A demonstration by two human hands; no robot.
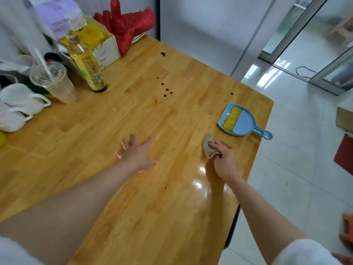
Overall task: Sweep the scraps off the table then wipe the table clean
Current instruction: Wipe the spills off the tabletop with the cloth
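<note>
The right hand (225, 159) grips the cloth (209, 146) on the table (133, 207) — dark spots (167, 90) lie ahead and leftward. The left hand (135, 152), fingers spread and holding nothing, sits nearer them.

Honey-yellow wood-block desk (133, 115) with dark brown spots (166, 92) beyond the left hand (136, 152), beige cloth (208, 145) in the right hand (224, 159), light-blue dustpan (242, 123) with yellow-bristled brush (232, 118) just past it.

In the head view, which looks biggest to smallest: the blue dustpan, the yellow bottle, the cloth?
1. Yellow bottle
2. Blue dustpan, nearly as big, so the top two are close
3. Cloth, gripped by the right hand
</note>
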